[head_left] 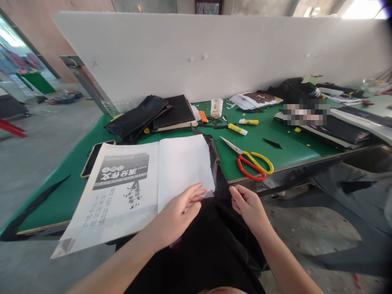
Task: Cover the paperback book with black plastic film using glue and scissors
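Right fingers (237, 195) pinch a black sheet (224, 186) at the right edge of an open book (153, 175). Left fingers (194, 192), loosely parted and apparently grasping nothing, are over its blank page (185, 165). Scissors (240, 152) lie on the desk (294, 148) just beyond the right fingers.

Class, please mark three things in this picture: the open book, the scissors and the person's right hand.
Open book (158, 175), head view: on the fold between its pages.
Scissors (240, 151), head view: on the pivot.
Right hand (248, 205), head view: on the middle of the hand.
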A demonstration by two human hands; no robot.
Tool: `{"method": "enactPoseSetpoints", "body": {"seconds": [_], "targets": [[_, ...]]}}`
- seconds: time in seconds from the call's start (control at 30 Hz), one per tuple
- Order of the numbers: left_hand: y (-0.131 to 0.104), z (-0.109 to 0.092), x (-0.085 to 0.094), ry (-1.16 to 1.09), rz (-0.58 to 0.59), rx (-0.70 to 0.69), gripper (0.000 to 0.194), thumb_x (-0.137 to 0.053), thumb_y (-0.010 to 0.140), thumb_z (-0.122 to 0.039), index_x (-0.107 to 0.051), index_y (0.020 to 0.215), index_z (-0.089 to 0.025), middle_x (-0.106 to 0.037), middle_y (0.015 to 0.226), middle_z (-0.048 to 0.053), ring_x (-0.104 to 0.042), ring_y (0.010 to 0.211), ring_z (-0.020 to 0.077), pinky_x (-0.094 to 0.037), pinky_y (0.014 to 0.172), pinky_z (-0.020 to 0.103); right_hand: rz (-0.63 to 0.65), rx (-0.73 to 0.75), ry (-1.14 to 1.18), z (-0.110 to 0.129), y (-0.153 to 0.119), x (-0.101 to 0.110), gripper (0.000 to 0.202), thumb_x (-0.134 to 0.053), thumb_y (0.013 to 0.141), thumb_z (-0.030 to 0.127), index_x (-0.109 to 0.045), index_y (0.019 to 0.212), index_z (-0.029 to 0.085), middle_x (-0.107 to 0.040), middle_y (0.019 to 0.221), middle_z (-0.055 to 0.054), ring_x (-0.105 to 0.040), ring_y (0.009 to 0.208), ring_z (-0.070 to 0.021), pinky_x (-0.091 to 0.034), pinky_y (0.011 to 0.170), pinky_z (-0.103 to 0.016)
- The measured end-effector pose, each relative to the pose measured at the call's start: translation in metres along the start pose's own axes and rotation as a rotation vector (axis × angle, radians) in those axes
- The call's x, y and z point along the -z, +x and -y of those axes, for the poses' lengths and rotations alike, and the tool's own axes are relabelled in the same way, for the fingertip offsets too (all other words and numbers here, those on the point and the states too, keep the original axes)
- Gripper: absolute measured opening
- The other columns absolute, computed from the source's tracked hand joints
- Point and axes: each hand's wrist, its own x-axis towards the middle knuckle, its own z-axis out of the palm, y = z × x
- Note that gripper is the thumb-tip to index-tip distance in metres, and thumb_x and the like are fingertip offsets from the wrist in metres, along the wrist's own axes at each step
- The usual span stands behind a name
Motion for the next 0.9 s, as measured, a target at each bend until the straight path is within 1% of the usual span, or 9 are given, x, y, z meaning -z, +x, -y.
{"method": "enactPoseSetpoints", "body": {"seconds": [0.07, 0.17, 0.23, 0.33, 0.47, 0.57, 0.7, 0.8, 0.9], "targets": [[0.017, -0.004, 0.0, -0.202, 0.059, 0.117, 0.04, -0.043, 0.089, -0.027, -0.041, 0.129, -0.019, -0.056, 0.126, 0.009, -0.055, 0.112, 0.0187, -0.045, 0.093, 0.033, 0.015, 0.016, -0.071, 0.002, 0.0, 0.0, 0.043, -0.051, 0.084, 0.052, -0.034, 0.064, 0.018, -0.024, 0.055, 0.007, -0.022, 0.047, -0.0052, -0.017, 0.043, -0.02], [0.04, -0.005, 0.0, -0.357, 0.074, 0.246, 0.042, -0.056, 0.083, -0.029, -0.046, 0.122, -0.015, -0.064, 0.108, 0.011, -0.061, 0.099, 0.019, -0.046, 0.086, 0.031, 0.015, 0.052, -0.214, 0.004, 0.0, 0.002, 0.041, -0.048, 0.085, 0.051, -0.036, 0.065, 0.018, -0.029, 0.057, 0.006, -0.025, 0.049, -0.0059, -0.019, 0.044, -0.021], [0.052, -0.004, -0.002, -0.394, 0.09, 0.274, 0.045, -0.066, 0.077, -0.031, -0.05, 0.116, -0.013, -0.066, 0.096, 0.009, -0.063, 0.087, 0.0174, -0.047, 0.076, 0.028, 0.018, 0.075, -0.294, 0.005, 0.001, 0.004, 0.04, -0.048, 0.086, 0.05, -0.038, 0.065, 0.018, -0.03, 0.058, 0.005, -0.027, 0.05, -0.0062, -0.02, 0.045, -0.021], [0.063, -0.002, -0.008, -0.4, 0.115, 0.302, 0.046, -0.073, 0.069, -0.031, -0.054, 0.107, -0.012, -0.064, 0.084, 0.004, -0.06, 0.072, 0.0128, -0.044, 0.065, 0.025, 0.044, 0.088, -0.352, 0.006, 0.002, 0.006, 0.039, -0.046, 0.088, 0.049, -0.039, 0.066, 0.018, -0.031, 0.059, 0.005, -0.029, 0.051, -0.0063, -0.021, 0.045, -0.021], [0.069, -0.001, -0.014, -0.383, 0.066, 0.345, 0.047, -0.078, 0.062, -0.03, -0.056, 0.099, -0.013, -0.06, 0.072, -0.001, -0.055, 0.059, 0.0102, -0.04, 0.057, 0.024, 0.038, 0.097, -0.339, 0.005, 0.005, 0.004, 0.038, -0.045, 0.088, 0.048, -0.039, 0.066, 0.018, -0.032, 0.059, 0.004, -0.029, 0.051, -0.0062, -0.022, 0.045, -0.02], [0.07, -0.002, -0.014, -0.407, 0.052, 0.361, 0.048, -0.08, 0.058, -0.027, -0.055, 0.096, -0.014, -0.06, 0.07, -0.002, -0.055, 0.058, 0.0108, -0.04, 0.056, 0.024, 0.034, 0.074, -0.266, 0.004, 0.006, 0.0, 0.039, -0.046, 0.087, 0.05, -0.037, 0.065, 0.018, -0.031, 0.057, 0.005, -0.028, 0.049, -0.006, -0.021, 0.044, -0.02], [0.068, -0.007, -0.01, -0.521, 0.104, 0.383, 0.04, -0.078, 0.061, -0.021, -0.056, 0.093, -0.013, -0.064, 0.075, 0.002, -0.061, 0.068, 0.0135, -0.044, 0.063, 0.025, 0.0, 0.054, -0.125, 0.004, 0.003, -0.006, 0.042, -0.041, 0.088, 0.053, -0.035, 0.065, 0.019, -0.028, 0.053, 0.006, -0.028, 0.045, -0.0063, -0.021, 0.042, -0.02], [0.064, -0.014, -0.007, -0.572, 0.144, 0.373, 0.033, -0.075, 0.065, -0.019, -0.058, 0.093, -0.012, -0.067, 0.084, 0.006, -0.063, 0.078, 0.0151, -0.045, 0.071, 0.026, 0.013, 0.097, -0.106, 0.004, 0.0, -0.008, 0.035, -0.041, 0.089, 0.048, -0.044, 0.072, 0.018, -0.035, 0.056, 0.004, -0.032, 0.048, -0.007, -0.025, 0.044, -0.021], [0.06, -0.02, -0.003, -0.606, 0.148, 0.365, 0.028, -0.073, 0.067, -0.016, -0.06, 0.091, -0.012, -0.066, 0.086, 0.006, -0.062, 0.078, 0.014, -0.045, 0.074, 0.026, 0.039, 0.163, -0.123, 0.005, -0.002, -0.01, 0.022, -0.049, 0.087, 0.04, -0.052, 0.085, 0.018, -0.046, 0.065, 0.001, -0.037, 0.051, -0.0071, -0.029, 0.047, -0.02]]}}
